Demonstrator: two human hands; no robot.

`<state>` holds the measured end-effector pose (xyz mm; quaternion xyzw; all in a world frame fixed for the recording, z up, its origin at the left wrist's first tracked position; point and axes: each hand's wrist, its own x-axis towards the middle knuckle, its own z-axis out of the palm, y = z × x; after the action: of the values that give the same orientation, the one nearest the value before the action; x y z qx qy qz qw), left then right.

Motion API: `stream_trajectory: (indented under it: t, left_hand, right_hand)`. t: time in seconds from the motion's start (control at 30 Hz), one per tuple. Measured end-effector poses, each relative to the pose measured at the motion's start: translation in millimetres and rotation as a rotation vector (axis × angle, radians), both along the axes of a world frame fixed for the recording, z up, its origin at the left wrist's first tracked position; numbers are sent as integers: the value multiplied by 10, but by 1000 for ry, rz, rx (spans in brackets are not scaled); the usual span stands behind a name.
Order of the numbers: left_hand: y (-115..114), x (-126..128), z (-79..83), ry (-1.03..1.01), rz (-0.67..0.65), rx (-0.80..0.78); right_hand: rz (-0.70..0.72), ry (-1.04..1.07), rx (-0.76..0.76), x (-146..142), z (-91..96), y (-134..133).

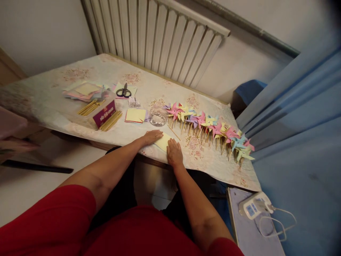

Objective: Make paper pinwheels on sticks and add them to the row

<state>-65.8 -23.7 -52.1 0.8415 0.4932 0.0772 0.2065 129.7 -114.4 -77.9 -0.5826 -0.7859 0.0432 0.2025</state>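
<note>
My left hand [152, 136] lies flat on the table edge, fingers stretched over the left side of a pale yellow paper square [163, 142]. My right hand [174, 152] rests palm down on the same paper's right side, fingers together and extended. A thin wooden stick [174, 133] lies just beyond the paper. A row of several coloured paper pinwheels on sticks [210, 129] runs to the right along the table.
A clear round dish [157, 117], a small stack of paper squares [135, 115], bundles of sticks [110, 121], a purple box [104, 113], scissors [123, 92] and loose coloured sheets [82, 90] lie on the floral tablecloth [53, 103]. A radiator stands behind; a white device [254, 206] sits lower right.
</note>
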Motion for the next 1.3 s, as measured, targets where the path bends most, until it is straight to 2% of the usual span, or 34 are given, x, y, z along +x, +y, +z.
stream_trajectory:
  t: [0.3,0.63,0.87,1.0,1.2,1.3]
  left_hand:
    - [-47,-89,-182,35,-98,62]
    - [-141,-168,-52,68,-202,67]
    - [-206,-257,-54,31,-209,110]
    - [-199,-294,-79,-44,-132,115]
    - [-121,-191,-106,-318,197,116]
    - [-58,-102,-93,-359,327,119]
  right_hand:
    - [13,-11,17,15,-28,-2]
    - [56,-50,-26,65,12,-13]
    - [113,-63,-12,142,4,-19]
    - [117,52,56,184,-36,-40]
    - [-37,290,242,193,-66,-120]
    - [-120,323,254,173,-55,-141]
